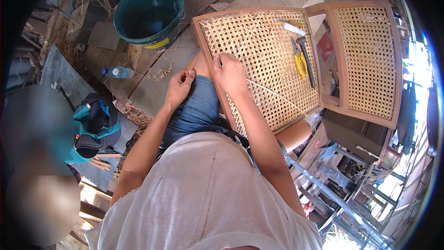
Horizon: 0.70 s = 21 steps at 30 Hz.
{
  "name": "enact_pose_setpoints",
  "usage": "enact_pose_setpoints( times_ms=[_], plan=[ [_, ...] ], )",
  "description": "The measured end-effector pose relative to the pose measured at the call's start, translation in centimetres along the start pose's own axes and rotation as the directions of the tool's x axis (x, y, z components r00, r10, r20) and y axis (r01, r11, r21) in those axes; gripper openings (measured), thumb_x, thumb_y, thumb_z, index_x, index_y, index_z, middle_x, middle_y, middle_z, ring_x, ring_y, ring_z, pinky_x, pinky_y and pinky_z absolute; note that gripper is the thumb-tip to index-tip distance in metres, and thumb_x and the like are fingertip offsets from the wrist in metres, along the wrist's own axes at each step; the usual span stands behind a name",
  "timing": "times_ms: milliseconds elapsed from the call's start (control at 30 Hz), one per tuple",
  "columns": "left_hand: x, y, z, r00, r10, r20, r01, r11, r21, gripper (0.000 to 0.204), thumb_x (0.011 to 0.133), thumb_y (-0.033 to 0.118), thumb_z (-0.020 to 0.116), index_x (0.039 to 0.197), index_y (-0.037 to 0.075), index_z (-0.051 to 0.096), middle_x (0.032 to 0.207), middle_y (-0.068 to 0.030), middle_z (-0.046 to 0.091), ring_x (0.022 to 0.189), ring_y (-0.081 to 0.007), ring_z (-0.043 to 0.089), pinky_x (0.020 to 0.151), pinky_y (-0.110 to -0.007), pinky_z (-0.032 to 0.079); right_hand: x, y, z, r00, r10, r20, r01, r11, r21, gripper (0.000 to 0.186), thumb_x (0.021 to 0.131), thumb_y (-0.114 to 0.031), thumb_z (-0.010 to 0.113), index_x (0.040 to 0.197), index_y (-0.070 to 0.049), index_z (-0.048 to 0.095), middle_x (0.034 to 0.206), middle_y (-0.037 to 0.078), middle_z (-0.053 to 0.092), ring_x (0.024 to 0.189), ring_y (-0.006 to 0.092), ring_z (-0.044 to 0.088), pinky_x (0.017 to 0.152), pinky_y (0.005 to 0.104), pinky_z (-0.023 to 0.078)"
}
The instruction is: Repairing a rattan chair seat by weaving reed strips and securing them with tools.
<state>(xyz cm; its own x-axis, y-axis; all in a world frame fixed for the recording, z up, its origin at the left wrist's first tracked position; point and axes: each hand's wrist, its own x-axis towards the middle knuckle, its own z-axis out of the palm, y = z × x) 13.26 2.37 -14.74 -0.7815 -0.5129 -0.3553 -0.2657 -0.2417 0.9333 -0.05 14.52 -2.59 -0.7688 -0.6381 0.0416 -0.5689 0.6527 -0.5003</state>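
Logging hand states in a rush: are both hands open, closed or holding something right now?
Left hand: fingers curled; whether it holds anything can't be told.
Right hand: closed, at the cane seat; anything inside is hidden.

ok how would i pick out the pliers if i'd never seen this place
Find the wooden chair with woven cane panels, right of centre. On its seat, beside the edge nearest the backrest, a few tools lie together. The pliers are the tool with two yellow handles, just left of a long black hammer-like tool.
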Motion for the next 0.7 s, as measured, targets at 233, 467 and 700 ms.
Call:
enact_pose_setpoints(
  times_ms=[233,467,700],
  plan=[
    [-0.3,0.4,-0.4,0.996,-0.08,0.049,0.078,0.996,0.036,0.026,0.104,0.024,0.064,0.11,0.0,0.07,0.098,0.0017,0.068,0.093,-0.0069,0.058,0.088,-0.024,0.046,-0.3,0.3,0.4,0.998,-0.012,0.064,0.018,0.996,-0.089,0.02,0.09,-0.013,0.067,0.103,0.001,0.065,0.102,0.022,0.068,0.088,0.0411,0.071,0.08,0.0478,0.059],
    [-0.3,0.3,-0.3,1.0,-0.017,0.024,0.017,1.0,0.0,0.022,0.101,0.018,0.063,0.11,-0.001,0.071,0.088,0.003,0.066,0.08,-0.0048,0.056,0.076,-0.022,0.047,-0.3,0.5,0.1,0.992,0.036,0.118,-0.024,0.994,-0.105,0.024,0.09,-0.013,0.067,0.107,0.003,0.063,0.101,0.025,0.068,0.088,0.0414,0.071,0.079,0.0474,0.06],
    [-0.4,-0.2,-0.6,0.999,-0.016,0.03,0.016,1.0,0.007,0.021,0.101,0.017,0.064,0.109,-0.001,0.07,0.088,0.0038,0.065,0.08,-0.0045,0.055,0.076,-0.022,0.046,-0.1,-0.7,-0.4,0.987,-0.071,0.147,0.093,0.984,-0.15,0.016,0.089,-0.009,0.065,0.1,0.004,0.066,0.103,0.025,0.068,0.086,0.0405,0.072,0.078,0.0475,0.06]
  ],
)
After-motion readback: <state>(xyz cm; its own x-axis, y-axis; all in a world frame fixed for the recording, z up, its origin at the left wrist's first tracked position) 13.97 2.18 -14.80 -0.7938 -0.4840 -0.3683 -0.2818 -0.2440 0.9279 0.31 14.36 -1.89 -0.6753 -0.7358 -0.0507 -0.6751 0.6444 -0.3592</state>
